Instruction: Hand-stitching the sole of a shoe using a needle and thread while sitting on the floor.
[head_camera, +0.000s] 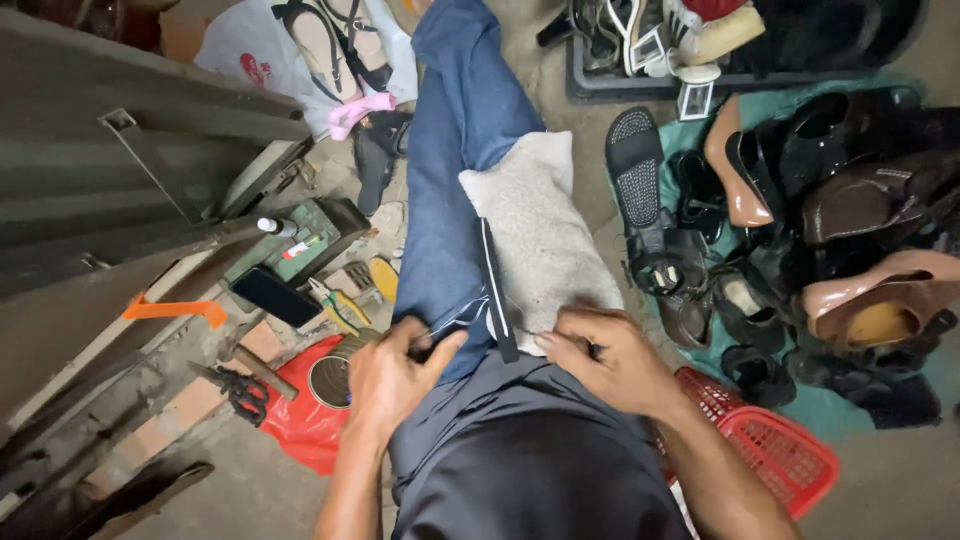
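Both hands rest at the strip's near end: left hand curled on the trouser fabric, right hand pinching the grey cloth. Black strip runs lengthwise between them toward twelve o'clock, slightly nearer the right hand.

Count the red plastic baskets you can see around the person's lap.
1. One red basket lies on the floor just beyond the right hand, partly covered by that forearm. Others may be hidden behind the shoe pile.

Both bare forearms are extended forward from the lower edge of the view. The left hand is held palm down, fingers curled in a pinching grip. The right hand is likewise lowered, fingers bent inward, knuckles raised.
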